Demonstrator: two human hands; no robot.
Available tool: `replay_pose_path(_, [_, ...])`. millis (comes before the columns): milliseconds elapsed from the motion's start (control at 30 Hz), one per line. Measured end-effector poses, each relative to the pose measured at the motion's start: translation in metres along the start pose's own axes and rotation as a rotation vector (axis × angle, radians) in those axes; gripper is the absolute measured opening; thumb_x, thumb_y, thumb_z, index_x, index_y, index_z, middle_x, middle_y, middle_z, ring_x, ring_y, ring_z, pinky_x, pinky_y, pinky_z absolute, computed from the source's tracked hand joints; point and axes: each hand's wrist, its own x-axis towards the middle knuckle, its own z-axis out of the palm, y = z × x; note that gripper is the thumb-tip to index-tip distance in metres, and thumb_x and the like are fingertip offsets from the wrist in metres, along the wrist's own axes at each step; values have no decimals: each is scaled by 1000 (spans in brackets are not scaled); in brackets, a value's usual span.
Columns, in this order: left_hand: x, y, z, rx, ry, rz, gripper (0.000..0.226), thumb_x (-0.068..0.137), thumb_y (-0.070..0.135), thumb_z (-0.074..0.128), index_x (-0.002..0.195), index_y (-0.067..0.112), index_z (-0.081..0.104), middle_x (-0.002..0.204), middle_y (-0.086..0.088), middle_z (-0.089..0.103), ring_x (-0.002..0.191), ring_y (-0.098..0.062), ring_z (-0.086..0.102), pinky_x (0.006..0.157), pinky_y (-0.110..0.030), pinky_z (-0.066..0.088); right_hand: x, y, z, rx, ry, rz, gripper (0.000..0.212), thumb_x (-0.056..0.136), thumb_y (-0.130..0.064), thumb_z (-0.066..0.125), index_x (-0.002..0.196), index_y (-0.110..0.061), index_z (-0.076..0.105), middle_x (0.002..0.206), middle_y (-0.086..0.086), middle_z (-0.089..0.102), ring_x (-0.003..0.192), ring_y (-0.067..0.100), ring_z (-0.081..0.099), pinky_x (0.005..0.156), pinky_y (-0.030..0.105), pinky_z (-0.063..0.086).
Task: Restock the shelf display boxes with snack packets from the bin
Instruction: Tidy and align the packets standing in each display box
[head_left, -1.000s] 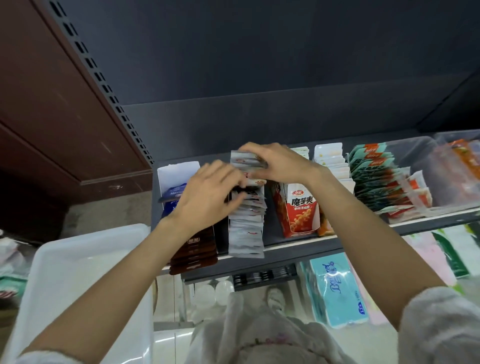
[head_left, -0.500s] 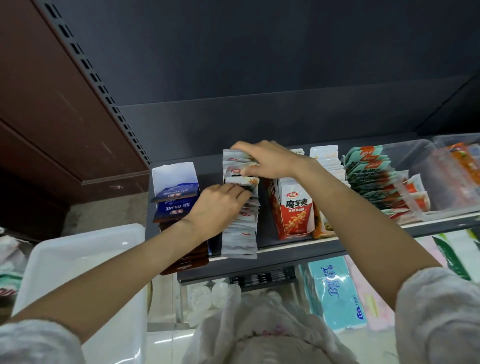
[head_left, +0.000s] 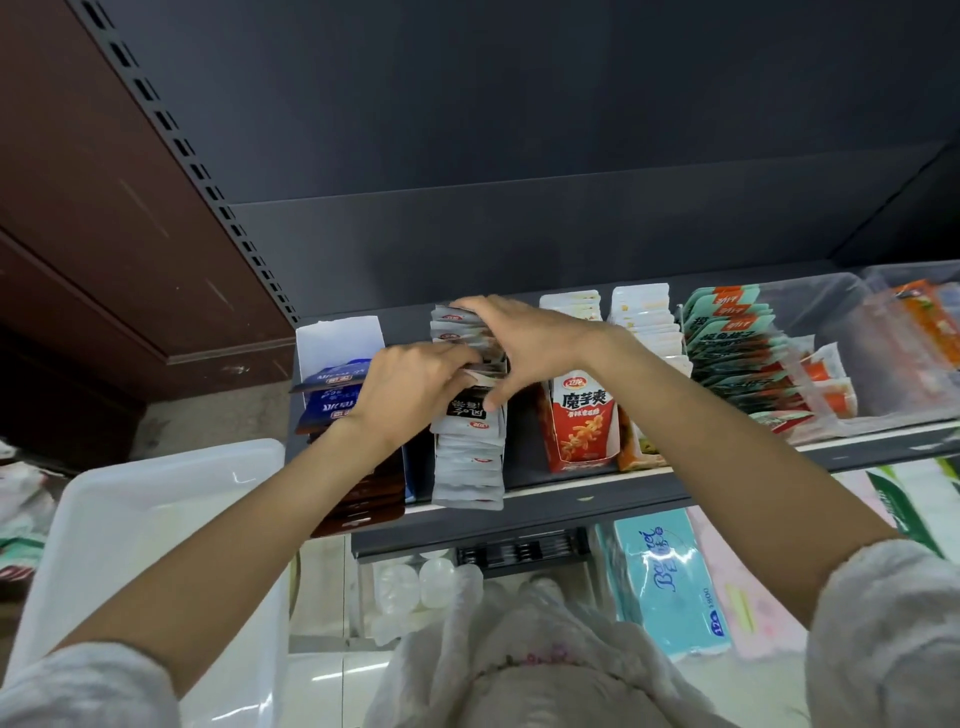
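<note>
A row of grey snack packets stands on edge in a display box on the dark shelf. Both hands are on the middle of that row. My left hand pinches a few packets from the left side. My right hand lies over the back part of the row, thumb pressed on a packet with a black label. The white plastic bin sits low at the left; what it holds is not visible.
Blue and brown packets fill the white box left of the grey row. A red-orange snack box, white packets, teal packets and clear tubs stand to the right. Tissue packs lie below the shelf.
My left hand has moved up and right along the grey row to meet my right hand. The right hand has shifted slightly forward, thumb now down on the packets.
</note>
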Motion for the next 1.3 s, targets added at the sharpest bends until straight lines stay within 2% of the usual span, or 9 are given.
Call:
replay_pose_path(167, [-10, 4, -14, 44, 84, 116, 23, 75, 20, 74, 91, 14, 58, 88, -3, 62, 77, -19, 56, 51, -30, 47, 5, 3, 13, -108, 215, -66, 88, 72, -48, 74, 140, -24, 24, 128, 5, 52, 113, 24, 53, 90, 39, 45])
replay_pose_path(300, [-26, 11, -14, 104, -154, 270, 45, 66, 35, 82, 102, 15, 64, 96, -3, 64, 85, -20, 61, 65, -31, 53, 6, 4, 12, -82, 220, -88, 88, 70, -49, 75, 139, -22, 27, 128, 5, 53, 113, 23, 53, 92, 41, 44])
replay_pose_path(367, [-29, 14, -5, 159, -223, 259, 53, 59, 25, 85, 106, 13, 65, 100, -6, 66, 88, -22, 64, 68, -33, 56, 5, 4, 12, -64, 223, -93, 88, 70, -47, 76, 139, -22, 27, 129, 4, 52, 113, 22, 53, 92, 40, 45])
replay_pose_path(600, [-34, 20, 21, 283, -373, 239, 56, 43, 8, 84, 97, 10, 66, 87, -6, 65, 70, -22, 63, 44, -28, 49, 4, 4, 11, -62, 217, -80, 90, 70, -45, 76, 141, -23, 26, 131, 3, 51, 113, 21, 52, 92, 38, 45])
replay_pose_path(833, [-33, 30, 25, 301, -526, -72, 52, 88, 32, 55, 135, 19, 37, 131, -3, 44, 116, -23, 46, 77, -32, 48, 3, 6, 10, -19, 195, -83, 90, 71, -43, 76, 142, -22, 25, 135, 2, 48, 116, 20, 51, 93, 37, 45])
replay_pose_path(1000, [-32, 26, 26, 393, -507, 65, 35, 90, 12, 55, 124, 15, 52, 112, -5, 64, 94, -23, 65, 62, -33, 51, 4, 10, 9, -15, 184, -88, 89, 70, -42, 77, 140, -24, 26, 133, 1, 50, 112, 19, 52, 90, 35, 44])
replay_pose_path(1100, [-25, 22, 16, 344, -526, 80, 36, 95, 9, 45, 129, 21, 47, 107, -1, 66, 90, -22, 66, 69, -34, 51, 5, 11, 6, 13, 178, -94, 87, 70, -40, 77, 140, -24, 27, 132, -1, 51, 112, 18, 52, 85, 30, 40])
replay_pose_path(1200, [-13, 11, -1, 193, -458, 37, 30, 97, 22, 50, 126, 26, 57, 105, -3, 71, 91, -23, 68, 76, -34, 54, 7, 10, 6, 4, 156, -79, 85, 74, -43, 75, 141, -23, 27, 134, 1, 46, 122, 19, 38, 95, 32, 31])
replay_pose_path(1300, [-5, 0, -18, 42, -541, -14, 35, 95, 33, 55, 130, 33, 57, 122, 3, 66, 107, -21, 64, 87, -36, 51, 9, 13, 10, -74, 76, -33, 83, 81, -55, 64, 146, -25, 22, 153, 3, 18, 142, 19, 1, 113, 41, 9])
